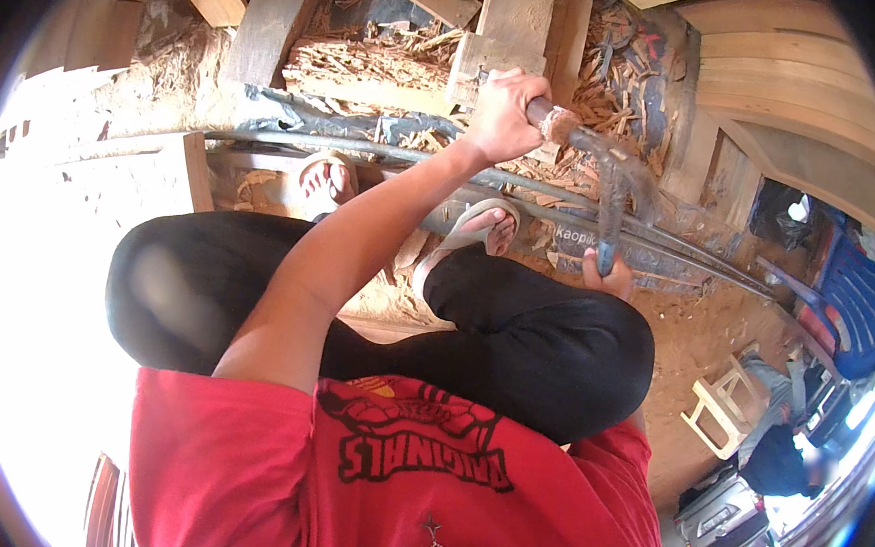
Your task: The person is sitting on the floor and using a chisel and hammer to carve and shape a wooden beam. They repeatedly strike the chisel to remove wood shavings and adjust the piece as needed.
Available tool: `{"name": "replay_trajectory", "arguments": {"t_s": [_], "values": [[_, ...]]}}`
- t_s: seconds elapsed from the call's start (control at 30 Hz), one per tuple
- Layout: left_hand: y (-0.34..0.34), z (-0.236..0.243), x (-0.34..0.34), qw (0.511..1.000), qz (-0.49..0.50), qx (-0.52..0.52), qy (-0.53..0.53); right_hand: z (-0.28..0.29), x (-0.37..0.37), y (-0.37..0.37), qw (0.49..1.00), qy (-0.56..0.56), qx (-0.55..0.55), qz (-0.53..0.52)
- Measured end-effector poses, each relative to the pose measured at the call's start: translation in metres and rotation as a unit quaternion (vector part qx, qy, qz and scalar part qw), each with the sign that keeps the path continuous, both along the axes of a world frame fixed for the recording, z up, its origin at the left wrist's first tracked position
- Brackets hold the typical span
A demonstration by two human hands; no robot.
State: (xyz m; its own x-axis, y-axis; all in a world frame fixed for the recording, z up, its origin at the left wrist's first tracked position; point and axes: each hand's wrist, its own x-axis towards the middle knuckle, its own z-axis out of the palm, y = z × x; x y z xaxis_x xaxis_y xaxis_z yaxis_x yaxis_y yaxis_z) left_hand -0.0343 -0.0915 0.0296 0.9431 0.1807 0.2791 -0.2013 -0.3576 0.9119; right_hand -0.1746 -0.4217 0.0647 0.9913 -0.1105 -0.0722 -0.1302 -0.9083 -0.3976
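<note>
My left hand [507, 115] is wrapped round a thick rod-like tool, which looks like a chisel [559, 126], with a frayed, pale striking end pointing right. Its tip is hidden by my fingers, against a wooden block [488, 64]. To the right, my right hand [612, 275] grips the blue lower end of a hammer [612, 206]. The blurred hammer head is close to the chisel's frayed end; whether they touch I cannot tell. My right forearm is mostly hidden behind my knee.
Wood chips [370, 64] lie among timber pieces [272, 28] ahead. Long metal pipes [553, 192] run across near my sandalled feet [480, 226]. Curved boards [800, 75] are stacked at the far right. A blue plastic chair [852, 294], a cream stool [725, 406] and another person [782, 460] are at right.
</note>
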Motion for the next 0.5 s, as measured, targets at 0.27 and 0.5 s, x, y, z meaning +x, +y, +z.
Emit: {"name": "replay_trajectory", "arguments": {"t_s": [0.27,0.5], "values": [[-0.012,0.003,-0.005,0.999,0.008,0.042,-0.002,-0.028,0.019,0.003,0.996,0.027,0.014,-0.088],[-0.002,0.002,-0.022,0.993,-0.069,0.091,-0.007,-0.123,-0.009,0.010,0.987,0.094,-0.072,-0.112]]}}
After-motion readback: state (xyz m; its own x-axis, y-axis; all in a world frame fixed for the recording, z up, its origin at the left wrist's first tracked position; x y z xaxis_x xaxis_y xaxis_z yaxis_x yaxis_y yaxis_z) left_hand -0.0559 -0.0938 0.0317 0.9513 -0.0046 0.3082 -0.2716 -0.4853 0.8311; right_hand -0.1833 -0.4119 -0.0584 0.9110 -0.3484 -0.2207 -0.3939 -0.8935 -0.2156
